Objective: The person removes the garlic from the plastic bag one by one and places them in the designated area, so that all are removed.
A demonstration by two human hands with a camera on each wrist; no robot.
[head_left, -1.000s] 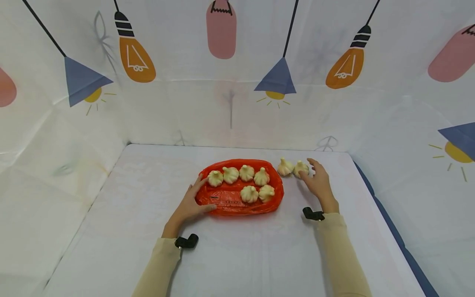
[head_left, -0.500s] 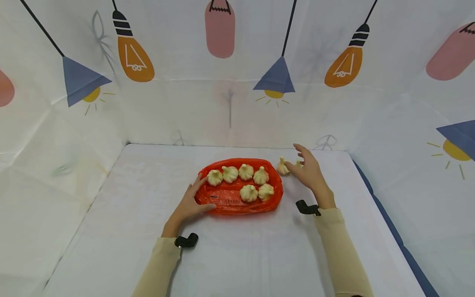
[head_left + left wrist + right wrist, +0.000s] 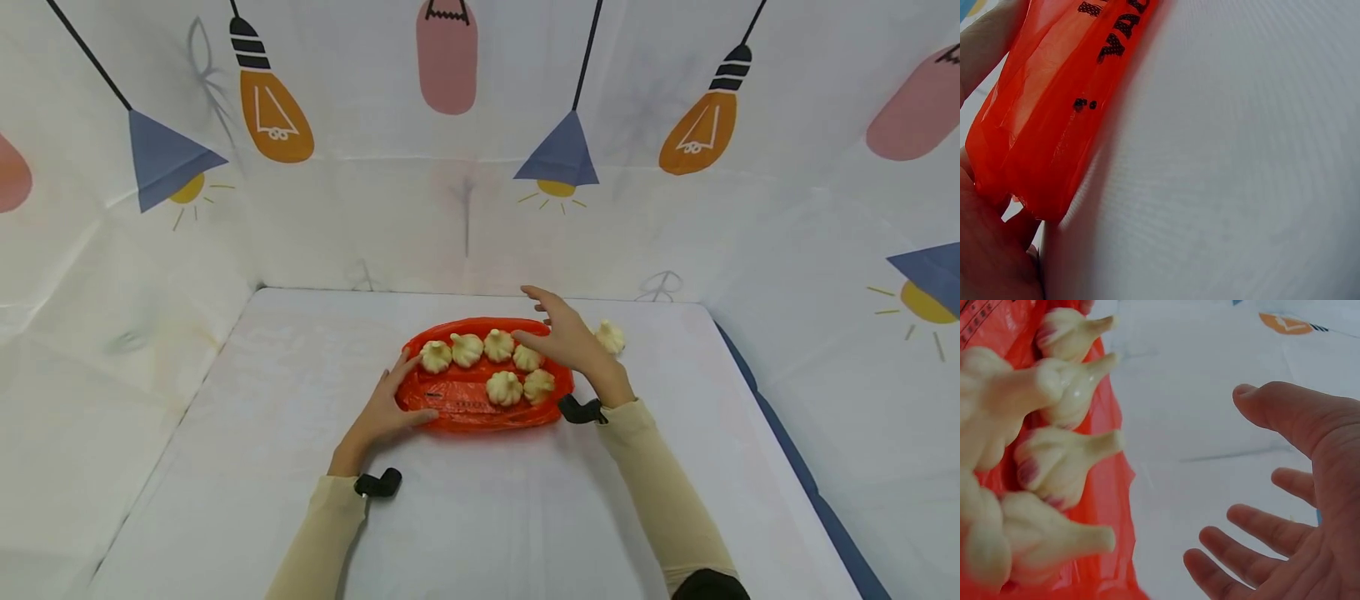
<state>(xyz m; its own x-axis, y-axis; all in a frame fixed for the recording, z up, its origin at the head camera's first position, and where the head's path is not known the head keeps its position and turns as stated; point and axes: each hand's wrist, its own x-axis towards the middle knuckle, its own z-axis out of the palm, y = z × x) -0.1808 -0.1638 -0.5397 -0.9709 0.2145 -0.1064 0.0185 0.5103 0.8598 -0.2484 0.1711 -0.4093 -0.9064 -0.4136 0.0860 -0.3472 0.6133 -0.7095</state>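
An oval tray covered in red plastic bag film (image 3: 457, 423) lies on the table, with several garlic bulbs (image 3: 504, 388) in it. My left hand (image 3: 378, 414) holds its left end, thumb along the front edge and fingers at the far side. In the left wrist view the hand lies against the printed red film (image 3: 1054, 125). My right hand (image 3: 570, 337) hovers at the tray's far right rim, fingers spread. In the right wrist view nothing lies between its thumb and fingers. One garlic bulb (image 3: 609, 337) lies on the table just right of the right hand; the spot to its left is covered by that hand.
A white table (image 3: 472, 508) carries everything. White cloth walls (image 3: 360, 225) printed with lamps and bulbs rise at the back and both sides. Black wrist cameras (image 3: 378, 482) sit on both wrists. A dark blue strip (image 3: 795, 450) runs along the right edge.
My right hand has moved left from beside the two loose garlic bulbs to the tray's far right rim. One loose bulb shows again; the other is out of sight. The left hand stays put.
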